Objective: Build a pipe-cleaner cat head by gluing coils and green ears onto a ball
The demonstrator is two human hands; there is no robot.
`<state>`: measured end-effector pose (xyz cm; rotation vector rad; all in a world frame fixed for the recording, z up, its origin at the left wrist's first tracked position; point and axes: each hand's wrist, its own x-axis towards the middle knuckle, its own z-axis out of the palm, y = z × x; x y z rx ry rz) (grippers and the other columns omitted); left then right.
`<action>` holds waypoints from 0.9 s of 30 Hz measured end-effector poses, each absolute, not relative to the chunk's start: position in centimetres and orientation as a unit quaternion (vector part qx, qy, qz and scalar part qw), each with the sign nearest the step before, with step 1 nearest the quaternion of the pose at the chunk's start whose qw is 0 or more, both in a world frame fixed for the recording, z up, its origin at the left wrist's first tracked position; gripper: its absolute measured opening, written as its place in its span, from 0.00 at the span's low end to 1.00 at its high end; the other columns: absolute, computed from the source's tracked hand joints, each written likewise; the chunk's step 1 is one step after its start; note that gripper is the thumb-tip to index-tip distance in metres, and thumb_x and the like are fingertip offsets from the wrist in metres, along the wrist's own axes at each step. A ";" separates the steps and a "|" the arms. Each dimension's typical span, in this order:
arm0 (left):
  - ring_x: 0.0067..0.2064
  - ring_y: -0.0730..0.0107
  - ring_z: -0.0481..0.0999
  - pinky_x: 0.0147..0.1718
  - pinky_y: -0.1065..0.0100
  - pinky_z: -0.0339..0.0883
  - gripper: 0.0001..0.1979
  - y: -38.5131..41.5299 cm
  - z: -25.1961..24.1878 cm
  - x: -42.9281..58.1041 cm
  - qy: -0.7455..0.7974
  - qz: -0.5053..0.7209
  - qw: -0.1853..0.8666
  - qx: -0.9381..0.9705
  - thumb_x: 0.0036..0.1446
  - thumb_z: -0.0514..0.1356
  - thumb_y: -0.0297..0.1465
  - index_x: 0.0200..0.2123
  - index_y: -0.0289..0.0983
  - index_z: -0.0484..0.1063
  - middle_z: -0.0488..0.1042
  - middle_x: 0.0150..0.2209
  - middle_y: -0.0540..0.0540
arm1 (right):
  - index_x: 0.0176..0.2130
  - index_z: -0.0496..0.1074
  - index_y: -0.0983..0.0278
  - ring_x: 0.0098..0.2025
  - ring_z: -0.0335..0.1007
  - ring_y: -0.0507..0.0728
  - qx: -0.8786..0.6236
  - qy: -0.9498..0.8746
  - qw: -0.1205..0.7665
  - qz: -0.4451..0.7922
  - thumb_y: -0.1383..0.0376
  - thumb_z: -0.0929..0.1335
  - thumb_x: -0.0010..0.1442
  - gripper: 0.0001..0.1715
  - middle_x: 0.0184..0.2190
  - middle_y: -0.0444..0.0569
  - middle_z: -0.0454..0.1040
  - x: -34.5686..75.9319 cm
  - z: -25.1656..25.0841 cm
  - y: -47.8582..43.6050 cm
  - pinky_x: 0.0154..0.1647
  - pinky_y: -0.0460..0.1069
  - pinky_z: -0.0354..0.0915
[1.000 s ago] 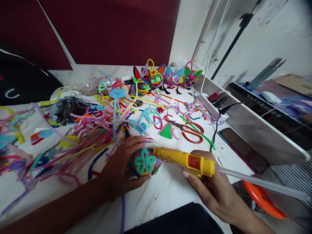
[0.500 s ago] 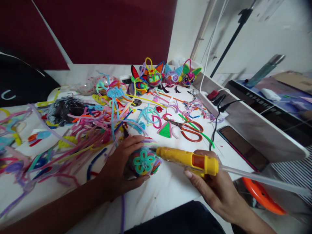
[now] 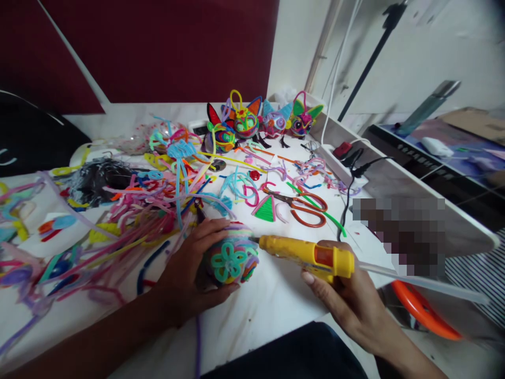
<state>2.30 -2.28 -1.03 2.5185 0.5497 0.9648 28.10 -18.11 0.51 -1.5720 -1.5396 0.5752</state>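
Observation:
My left hand [image 3: 193,268] is wrapped round a ball covered in coloured pipe cleaners [image 3: 240,237], with a turquoise flower [image 3: 228,262] on the side facing me. In my right hand [image 3: 347,300] is a yellow hot glue gun [image 3: 292,251], its tip at the ball's upper right side; whether tip and surface touch I cannot tell. A clear glue stick [image 3: 418,283] juts from the gun's back. Beyond the ball lie a green pipe-cleaner triangle [image 3: 265,210] and scissors with orange-brown handles [image 3: 307,209].
Loose pipe cleaners [image 3: 145,205] cover the table's left side. Several finished pipe-cleaner heads with pointed ears [image 3: 246,123] stand at the back. To the right are a power strip [image 3: 343,160] with a black cable and a raised table edge [image 3: 418,205]. An orange ring-shaped thing [image 3: 426,313] is lower right.
The ball has turned or tilted slightly in my left hand, showing more of its striped top. The glue gun's tip stays by its upper right side. The whole view has shifted a little.

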 end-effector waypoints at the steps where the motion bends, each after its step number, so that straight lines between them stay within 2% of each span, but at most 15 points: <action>1: 0.66 0.49 0.67 0.65 0.46 0.62 0.35 -2.3 -1.0 2.3 0.198 0.348 0.194 0.896 0.55 0.69 0.33 0.63 0.43 0.58 0.68 0.63 0.38 | 0.56 0.61 0.52 0.36 0.70 0.52 -0.629 -0.610 0.419 0.237 0.64 0.66 0.70 0.17 0.42 0.45 0.67 28.1 0.4 -18.2 0.29 0.45 0.69; 4: 0.66 0.50 0.67 0.65 0.47 0.62 0.34 -2.4 -1.1 2.4 0.199 0.353 0.191 0.894 0.55 0.69 0.33 0.62 0.41 0.59 0.69 0.62 0.38 | 0.56 0.60 0.51 0.36 0.69 0.53 -0.631 -0.607 0.418 0.243 0.64 0.66 0.70 0.18 0.41 0.45 0.67 28.2 0.3 -18.2 0.27 0.44 0.67; 12: 0.66 0.47 0.67 0.64 0.44 0.64 0.35 -2.4 -0.9 2.4 0.204 0.346 0.191 0.896 0.54 0.69 0.33 0.62 0.43 0.59 0.69 0.62 0.38 | 0.56 0.60 0.51 0.37 0.69 0.53 -0.634 -0.606 0.418 0.237 0.63 0.66 0.70 0.18 0.42 0.45 0.67 28.3 0.3 -18.5 0.33 0.46 0.71; 17: 0.65 0.47 0.67 0.64 0.43 0.63 0.35 -2.5 -1.0 2.4 0.207 0.348 0.197 0.893 0.55 0.68 0.33 0.63 0.45 0.58 0.69 0.62 0.38 | 0.54 0.63 0.53 0.42 0.71 0.55 -0.623 -0.643 0.406 0.185 0.64 0.67 0.69 0.15 0.47 0.47 0.69 27.8 1.0 -18.0 0.42 0.49 0.73; 27: 0.66 0.47 0.67 0.64 0.44 0.64 0.36 -2.2 -1.2 2.2 0.185 0.345 0.176 0.903 0.54 0.68 0.32 0.63 0.41 0.57 0.68 0.62 0.35 | 0.53 0.63 0.56 0.47 0.70 0.57 -0.594 -0.688 0.384 0.162 0.62 0.65 0.70 0.12 0.48 0.50 0.69 26.8 1.9 -16.8 0.46 0.51 0.73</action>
